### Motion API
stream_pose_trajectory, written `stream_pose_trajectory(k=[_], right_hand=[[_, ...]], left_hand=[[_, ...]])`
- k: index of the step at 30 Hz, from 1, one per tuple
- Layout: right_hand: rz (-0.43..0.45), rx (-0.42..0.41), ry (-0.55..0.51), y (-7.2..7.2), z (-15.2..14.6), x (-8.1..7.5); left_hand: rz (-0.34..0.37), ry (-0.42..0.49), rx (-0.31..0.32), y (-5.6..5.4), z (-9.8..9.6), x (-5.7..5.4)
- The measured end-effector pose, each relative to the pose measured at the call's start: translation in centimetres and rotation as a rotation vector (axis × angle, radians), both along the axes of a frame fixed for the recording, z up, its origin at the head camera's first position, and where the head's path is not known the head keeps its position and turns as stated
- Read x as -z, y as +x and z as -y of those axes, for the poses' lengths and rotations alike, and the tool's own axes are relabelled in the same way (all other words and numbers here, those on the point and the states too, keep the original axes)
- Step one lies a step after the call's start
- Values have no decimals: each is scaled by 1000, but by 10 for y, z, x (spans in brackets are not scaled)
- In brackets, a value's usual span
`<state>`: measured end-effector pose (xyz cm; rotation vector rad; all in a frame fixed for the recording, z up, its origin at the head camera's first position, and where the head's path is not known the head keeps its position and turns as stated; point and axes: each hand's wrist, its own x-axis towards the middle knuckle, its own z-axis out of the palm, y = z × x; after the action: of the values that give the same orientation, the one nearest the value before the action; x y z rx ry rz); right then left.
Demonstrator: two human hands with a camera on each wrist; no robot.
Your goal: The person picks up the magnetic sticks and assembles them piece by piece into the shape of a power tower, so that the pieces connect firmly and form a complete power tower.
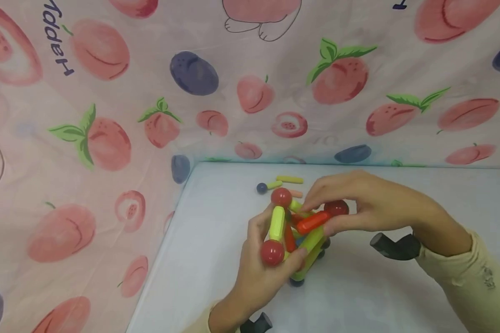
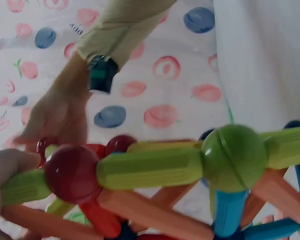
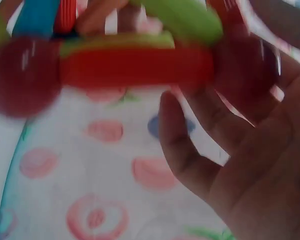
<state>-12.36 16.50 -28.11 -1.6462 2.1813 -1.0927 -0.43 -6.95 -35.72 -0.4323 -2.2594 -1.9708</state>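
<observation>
Both hands hold a toy structure of magnetic sticks and balls above the white table. My left hand (image 1: 258, 273) grips its near left side, the thumb over a green stick and the fingers behind a red ball (image 1: 272, 252). At the far right corner my right hand (image 1: 366, 199) pinches around a dark red ball (image 1: 336, 207) and the end of a red stick (image 1: 314, 222). In the right wrist view the red stick (image 3: 135, 67) spans two dark red balls, blurred. A green ball (image 2: 234, 158) joins green, blue and orange sticks in the left wrist view.
Behind the structure on the white table (image 1: 191, 222) lie a yellow stick (image 1: 290, 179), a dark blue ball (image 1: 262, 188) touching a yellow-green stick, and a partly hidden orange stick (image 1: 296, 194). Fruit-printed cloth (image 1: 216, 69) stands at the back and left.
</observation>
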Motion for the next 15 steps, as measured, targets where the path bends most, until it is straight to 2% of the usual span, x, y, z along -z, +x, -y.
stream_pose_trajectory(k=[4, 8, 11, 15], right_hand=[[92, -65, -26, -13, -10, 11], [148, -130, -107, -11, -5, 23], [89, -86, -124, -4, -1, 24], [-14, 23, -74, 9, 5, 20]], left_hand=[[37, -50, -33, -7, 10, -3], [32, -88, -98, -14, 17, -7], [19, -94, -91, -17, 14, -11], [30, -93, -62, -18, 9, -16]])
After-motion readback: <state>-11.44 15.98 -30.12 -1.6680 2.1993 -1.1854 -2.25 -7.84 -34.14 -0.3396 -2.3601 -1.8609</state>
